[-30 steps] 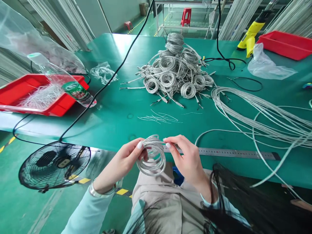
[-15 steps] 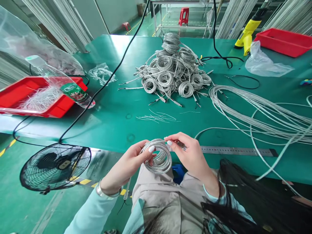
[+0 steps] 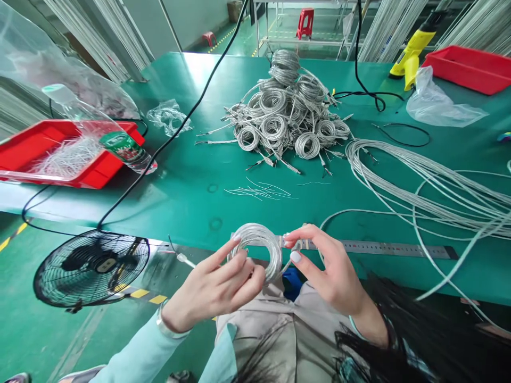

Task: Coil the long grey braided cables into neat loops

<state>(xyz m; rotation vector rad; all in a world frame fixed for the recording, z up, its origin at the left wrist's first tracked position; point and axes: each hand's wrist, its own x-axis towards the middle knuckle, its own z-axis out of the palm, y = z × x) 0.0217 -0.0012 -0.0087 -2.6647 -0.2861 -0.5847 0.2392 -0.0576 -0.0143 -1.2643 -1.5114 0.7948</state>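
My left hand (image 3: pixel 217 279) is closed round the left side of a coil of clear-sheathed silvery cable (image 3: pixel 274 250), held over my lap at the table's front edge. One end of this cable, with a pale sleeve and dark wires (image 3: pixel 184 259), sticks out to the left behind that hand. To the right of the coil, my right hand (image 3: pixel 331 266) pinches the cable's other end (image 3: pixel 296 247) between thumb and fingers. Part of that end is hidden by the fingers. Behind the hands a steel ruler (image 3: pixel 379 247) lies along the table edge.
A heap of tied cable coils (image 3: pixel 275 111) stands mid-table, with thin white strands (image 3: pixel 261 190) before it. Long loose cables (image 3: pixel 399 165) spread over the right side. At left are a red tray (image 3: pixel 115 173), a plastic bottle (image 3: pixel 125 146) and a fan (image 3: pixel 93 268).
My left hand has turned over, its back now facing up, and the coil is more open to view. The sleeved end has swung up to the left. My right hand has shifted slightly right.
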